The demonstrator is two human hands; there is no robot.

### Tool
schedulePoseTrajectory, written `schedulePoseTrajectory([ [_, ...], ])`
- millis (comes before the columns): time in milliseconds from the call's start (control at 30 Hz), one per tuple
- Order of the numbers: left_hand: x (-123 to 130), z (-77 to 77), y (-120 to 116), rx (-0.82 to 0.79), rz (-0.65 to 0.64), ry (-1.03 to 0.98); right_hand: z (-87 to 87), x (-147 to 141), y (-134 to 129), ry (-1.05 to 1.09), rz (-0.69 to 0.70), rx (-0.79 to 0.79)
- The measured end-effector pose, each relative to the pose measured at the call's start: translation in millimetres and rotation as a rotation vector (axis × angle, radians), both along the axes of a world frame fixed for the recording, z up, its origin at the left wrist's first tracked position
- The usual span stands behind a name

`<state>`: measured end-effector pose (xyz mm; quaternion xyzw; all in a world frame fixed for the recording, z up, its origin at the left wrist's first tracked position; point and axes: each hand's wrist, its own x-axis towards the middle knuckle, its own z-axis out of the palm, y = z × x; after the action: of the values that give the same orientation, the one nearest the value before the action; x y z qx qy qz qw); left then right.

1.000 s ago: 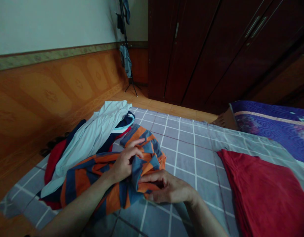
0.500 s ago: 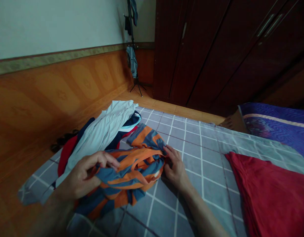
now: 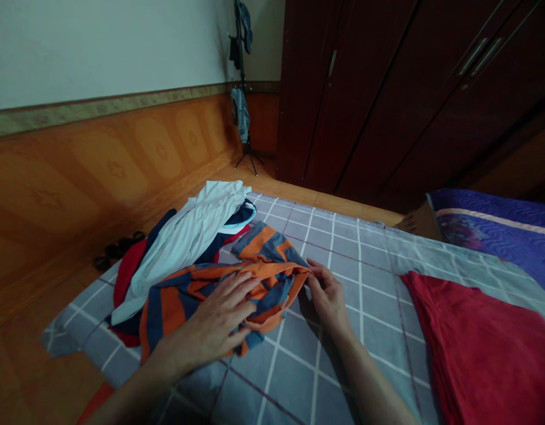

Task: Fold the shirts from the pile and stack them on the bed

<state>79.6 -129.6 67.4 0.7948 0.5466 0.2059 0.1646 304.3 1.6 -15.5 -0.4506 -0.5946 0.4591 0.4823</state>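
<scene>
A crumpled orange and blue-grey striped shirt (image 3: 170,304) lies on the checked bed sheet (image 3: 299,354) in front of me. My right hand (image 3: 329,295) pinches the orange neckband at its right end, lifting that edge a little. Over the middle of the shirt my left hand (image 3: 225,313) lies with its fingers stretched out, palm down on the cloth. What is under that palm is hidden. Part of the shirt hangs toward the near left edge of the bed.
Beyond the shirt, to the left, is a pile of clothes with a pale shirt (image 3: 188,230) on top. A red garment (image 3: 489,348) lies at the right. Farther back stand a dark wardrobe (image 3: 365,88) and a coat rack (image 3: 243,77). Dark footwear (image 3: 115,251) sits on the floor.
My left hand has let go of the shirt's left side and moved right onto its middle, fingers now extended. My right hand has drawn the neckband slightly right.
</scene>
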Motion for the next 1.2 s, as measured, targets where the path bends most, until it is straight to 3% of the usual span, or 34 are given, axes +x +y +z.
schedulePoseTrajectory([
  [100, -13.2, -1.9, 9.4, 0.004, 0.174, -0.072, -0.1, 2.4, 0.8, 0.121, 0.003, -0.092],
  [267, -39.8, 10.2, 15.9, -0.078, 0.433, -0.442, -0.1, 2.8, 4.5, 0.244, 0.03, -0.188],
  [467, -43.5, 8.7, 22.1, -0.198, 0.447, -0.764, 2.7, 1.8, 2.8, 0.247, 0.094, -0.177],
  [567, -42.4, 14.9, 21.1, -0.173, 0.437, -0.755, 4.3, 3.2, 1.1, 0.174, 0.172, -0.129],
  [767, -43.3, 35.9, 4.4, -0.047, 0.456, -0.7, 1.0, 8.5, 1.2, -0.209, 0.406, 0.177],
  [967, -35.2, 54.3, -16.7, 0.055, 0.378, -0.65, 1.1, -12.6, 6.2, -0.266, 0.323, 0.305],
  [1100, -37.1, 60.6, -22.9, 0.097, 0.337, -0.542, 20.4, -27.3, 17.6, -0.102, 0.333, 0.257],
  [1200, -46.4, 61.7, -21.2, 0.169, 0.332, -0.348, 50.8, -17.0, 30.8, -0.014, 0.288, 0.223],
])
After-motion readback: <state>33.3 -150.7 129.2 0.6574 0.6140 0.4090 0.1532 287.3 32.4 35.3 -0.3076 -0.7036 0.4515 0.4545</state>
